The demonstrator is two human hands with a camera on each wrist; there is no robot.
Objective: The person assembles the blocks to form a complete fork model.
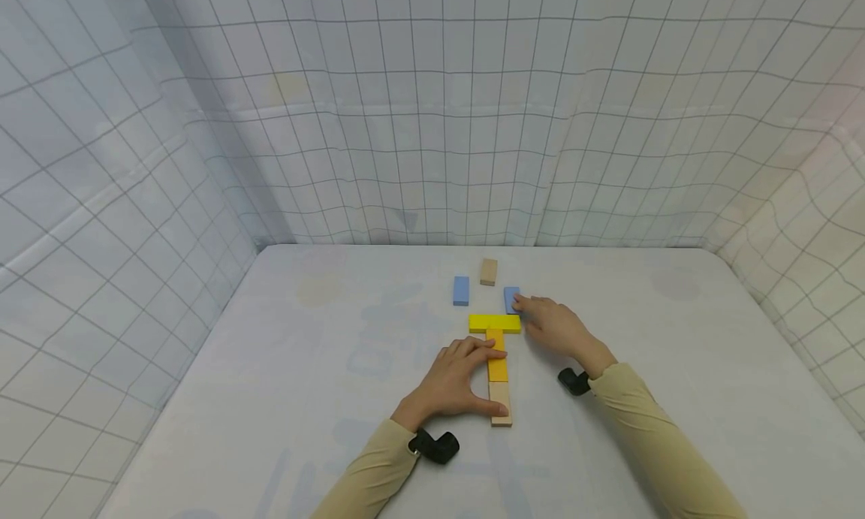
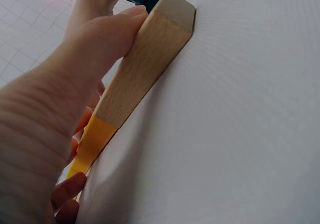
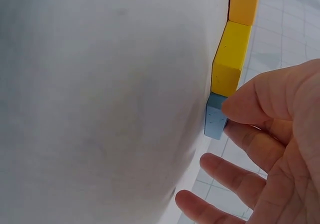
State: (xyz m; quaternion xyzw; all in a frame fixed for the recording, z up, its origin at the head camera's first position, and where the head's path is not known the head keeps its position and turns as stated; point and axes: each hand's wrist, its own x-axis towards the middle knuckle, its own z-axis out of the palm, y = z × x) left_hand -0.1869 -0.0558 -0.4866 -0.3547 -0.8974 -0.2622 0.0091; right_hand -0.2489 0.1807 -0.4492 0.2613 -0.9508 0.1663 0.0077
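My left hand [image 1: 454, 380] lies across a row of blocks. In the head view its thumb rests on a bare wooden block [image 1: 500, 396], while its fingers reach over an orange block [image 1: 496, 365]. The left wrist view shows that thumb against the upper part of the wooden block [image 2: 142, 64]. A yellow block [image 1: 493, 323] lies crosswise at the row's far end. Just beyond its right part is a blue block [image 1: 510, 295], which my right hand [image 1: 557, 327] touches with fingertips at its right side. In the right wrist view, thumb and index meet close to this blue block [image 3: 215, 119].
Farther back on the white table [image 1: 304, 354] lie another blue block [image 1: 461, 291] and a small wooden block [image 1: 489, 271]. White grid-patterned curtains [image 1: 432, 128] hang behind and at both sides. A black strap device sits on each wrist.
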